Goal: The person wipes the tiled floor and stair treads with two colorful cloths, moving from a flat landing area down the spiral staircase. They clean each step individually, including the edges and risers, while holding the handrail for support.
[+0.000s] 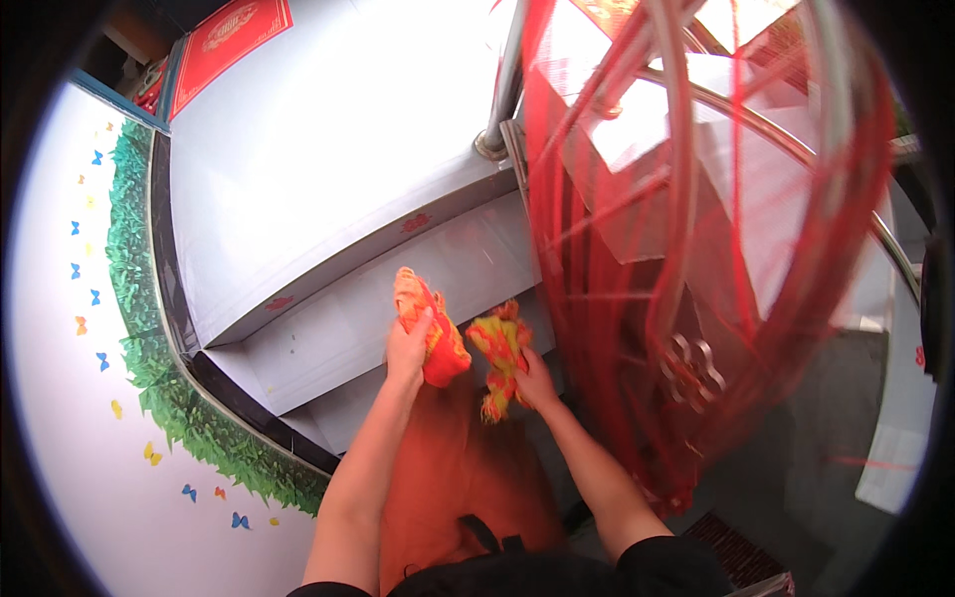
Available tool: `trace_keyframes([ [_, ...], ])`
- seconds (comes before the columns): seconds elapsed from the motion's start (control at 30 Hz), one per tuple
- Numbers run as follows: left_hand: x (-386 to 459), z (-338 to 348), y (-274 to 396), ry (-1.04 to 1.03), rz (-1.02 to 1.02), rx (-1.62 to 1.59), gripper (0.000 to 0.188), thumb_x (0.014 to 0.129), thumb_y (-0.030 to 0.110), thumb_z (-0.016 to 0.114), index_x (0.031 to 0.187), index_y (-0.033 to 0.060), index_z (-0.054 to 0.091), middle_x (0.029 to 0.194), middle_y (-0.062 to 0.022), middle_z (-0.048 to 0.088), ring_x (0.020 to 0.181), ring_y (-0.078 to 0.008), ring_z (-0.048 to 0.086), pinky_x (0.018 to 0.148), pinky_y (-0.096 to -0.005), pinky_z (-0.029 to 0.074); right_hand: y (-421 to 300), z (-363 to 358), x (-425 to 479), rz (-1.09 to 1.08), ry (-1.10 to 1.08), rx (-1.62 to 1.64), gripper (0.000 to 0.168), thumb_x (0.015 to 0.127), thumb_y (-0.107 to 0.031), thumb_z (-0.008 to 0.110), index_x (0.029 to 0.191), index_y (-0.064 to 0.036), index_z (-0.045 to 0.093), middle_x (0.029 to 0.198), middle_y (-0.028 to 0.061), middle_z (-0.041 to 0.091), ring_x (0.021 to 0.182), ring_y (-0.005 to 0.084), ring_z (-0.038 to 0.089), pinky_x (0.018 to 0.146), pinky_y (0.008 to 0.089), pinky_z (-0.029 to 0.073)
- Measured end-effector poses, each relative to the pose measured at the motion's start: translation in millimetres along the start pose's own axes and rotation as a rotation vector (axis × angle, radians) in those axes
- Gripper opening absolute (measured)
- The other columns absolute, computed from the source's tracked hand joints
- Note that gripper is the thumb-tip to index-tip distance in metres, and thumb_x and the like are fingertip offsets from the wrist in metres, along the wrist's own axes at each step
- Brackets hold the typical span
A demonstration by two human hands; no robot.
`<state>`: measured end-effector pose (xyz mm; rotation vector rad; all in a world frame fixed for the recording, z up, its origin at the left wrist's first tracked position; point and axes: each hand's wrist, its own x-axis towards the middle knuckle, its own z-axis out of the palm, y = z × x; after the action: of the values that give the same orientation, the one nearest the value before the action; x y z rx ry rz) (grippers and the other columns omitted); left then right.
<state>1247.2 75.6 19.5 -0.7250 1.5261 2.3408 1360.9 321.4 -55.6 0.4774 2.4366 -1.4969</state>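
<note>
My left hand (409,349) is closed around a bunched red-orange fringed cloth (446,347), its thumb lying over the folds. A second cloth (498,339), mottled yellow and red with ragged ends, is gripped at its side by my right hand (536,382). The two cloths are held apart at about knee height, above pale tiled stair steps (388,298). Orange trousers (448,463) show below my hands, and their lower part fades into shadow.
A metal stair railing (675,186) draped with red netting or ribbon, blurred, rises close on my right. Above lies a bright tiled landing (336,112) with a red doormat (231,45). A white wall (67,448) with grass and butterfly decals borders the left.
</note>
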Motion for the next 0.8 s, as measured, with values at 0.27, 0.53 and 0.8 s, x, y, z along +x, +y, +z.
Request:
trace_keyframes([
  [0.27,103.0,45.7,13.5,-0.049,0.292,0.334,0.041,0.097,0.015,0.062,0.134,0.0001,0.054,0.128,-0.0139,0.062,0.116,-0.0279,0.061,0.101,-0.0379,0.046,-55.3,44.8,193.1,-0.185,0.098,-0.603,0.068,0.083,-0.013,0.066,0.147,-0.011,0.043,0.135,0.0215,0.052,0.120,0.0407,0.055,0.100,0.0478,0.047],
  [0.53,245.6,200.0,76.0,-0.141,1.346,0.762,0.054,0.077,0.003,0.065,0.130,0.0114,0.062,0.110,-0.0135,0.058,0.099,-0.0376,0.055,0.087,-0.0452,0.047,-2.2,84.1,229.1,-0.152,-0.047,-0.729,0.064,0.087,-0.013,0.062,0.147,-0.014,0.042,0.146,0.0210,0.036,0.131,0.0431,0.043,0.099,0.0480,0.047],
  [0.8,241.0,190.4,-33.4,-0.258,1.069,0.666,0.056,0.075,0.000,0.063,0.131,0.0078,0.059,0.114,-0.0146,0.056,0.102,-0.0381,0.054,0.087,-0.0439,0.047,20.9,83.7,230.5,-0.088,-0.038,-0.647,0.067,0.089,-0.045,0.064,0.146,-0.017,0.044,0.141,0.0117,0.053,0.130,0.0304,0.051,0.103,0.0456,0.044],
])
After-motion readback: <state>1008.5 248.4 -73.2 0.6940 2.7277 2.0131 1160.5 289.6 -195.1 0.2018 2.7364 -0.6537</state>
